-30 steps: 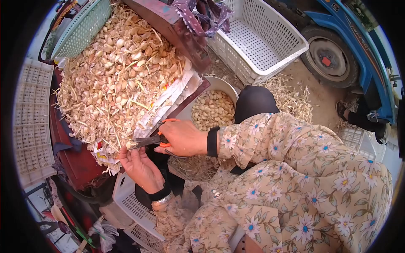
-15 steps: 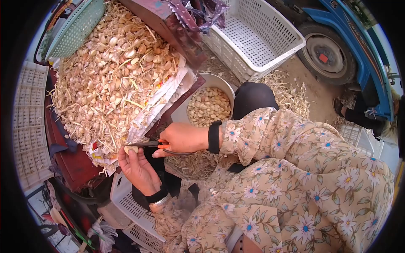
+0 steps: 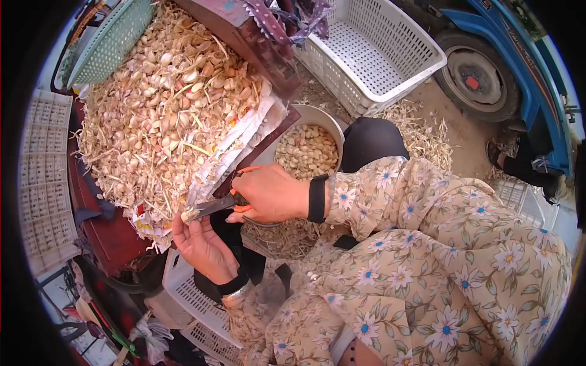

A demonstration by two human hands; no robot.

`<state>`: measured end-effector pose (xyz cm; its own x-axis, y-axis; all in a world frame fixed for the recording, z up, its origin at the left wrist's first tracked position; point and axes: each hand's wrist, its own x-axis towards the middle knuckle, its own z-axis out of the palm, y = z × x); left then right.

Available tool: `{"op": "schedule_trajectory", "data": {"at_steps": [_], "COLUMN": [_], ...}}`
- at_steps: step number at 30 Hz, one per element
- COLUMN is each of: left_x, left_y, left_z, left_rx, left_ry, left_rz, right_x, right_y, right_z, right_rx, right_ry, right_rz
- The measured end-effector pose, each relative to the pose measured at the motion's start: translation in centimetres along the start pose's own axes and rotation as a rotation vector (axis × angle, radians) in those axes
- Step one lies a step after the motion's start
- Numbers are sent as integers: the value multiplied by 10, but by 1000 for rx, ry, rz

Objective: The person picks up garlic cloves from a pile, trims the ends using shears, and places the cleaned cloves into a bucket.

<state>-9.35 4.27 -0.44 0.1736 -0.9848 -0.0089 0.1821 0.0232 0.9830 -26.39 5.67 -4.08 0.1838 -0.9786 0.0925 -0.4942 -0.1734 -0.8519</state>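
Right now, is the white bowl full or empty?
Partly full: garlic cloves cover the bottom of the bowl; bare white wall shows above.

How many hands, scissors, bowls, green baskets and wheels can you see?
Hands: 2 (left hand holds a garlic clove, right hand holds the scissors)
Scissors: 1
Bowl: 1
Green basket: 1
Wheel: 1
Total: 6

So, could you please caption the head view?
Scissors in the right hand clip a garlic bulb in the left hand.
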Motion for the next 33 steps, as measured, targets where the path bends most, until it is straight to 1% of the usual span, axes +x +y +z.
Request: {"op": "schedule_trajectory", "data": {"at_steps": [3, 6, 12, 17, 18, 20, 21, 23, 24, 27, 28, 30, 31, 32, 33], "left_x": [-1, -5, -6, -5, -5, -8, -9, -17, -20, -25, -26, -29, -32, -37, -40], "left_y": [-2, 3, 6, 0, -1, -12, -17, -24, -26, -27, -27, -41, -49, -56, -70], "left_z": [0, 8, 1, -9, -9, -17, -17, -12, -5, 9, 14, 19, 24, 35, 38], "left_rx": [46, 58, 32, -133, -177, -234, -260, -206, -179, -145, -142, -98, -76, -116, -129], "left_ry": [3, 60, 46, -74, -101, -87, -82, -139, -138, -190, -219, -285, -316, -309, -314], "left_rz": [-6, -20, -72, -144, -162, -244, -287, -384, -413, -450, -452, -517, -548, -601, -609], "right_x": [1, 0, -1, 0, 3, 13, 17, 20, 21, 21, 21, 24, 24, 25, 25], "right_y": [7, 10, 10, 11, 11, 13, 14, 15, 15, 16, 16, 15, 15, 15, 15], "right_z": [9, 11, 9, 10, 7, -4, -10, -19, -20, -24, -26, -32, -34, -35, -37], "right_rx": [-10, -21, -42, 50, 150, 346, 353, 371, 425, 436, 476, 550, 509, 469, 427], "right_ry": [-9, -7, -29, -83, -63, -21, 30, 130, 104, 165, 138, 82, 118, 154, 192], "right_rz": [-20, -38, -86, -81, -31, 67, 82, 112, 157, 141, 181, 252, 235, 217, 198]}}
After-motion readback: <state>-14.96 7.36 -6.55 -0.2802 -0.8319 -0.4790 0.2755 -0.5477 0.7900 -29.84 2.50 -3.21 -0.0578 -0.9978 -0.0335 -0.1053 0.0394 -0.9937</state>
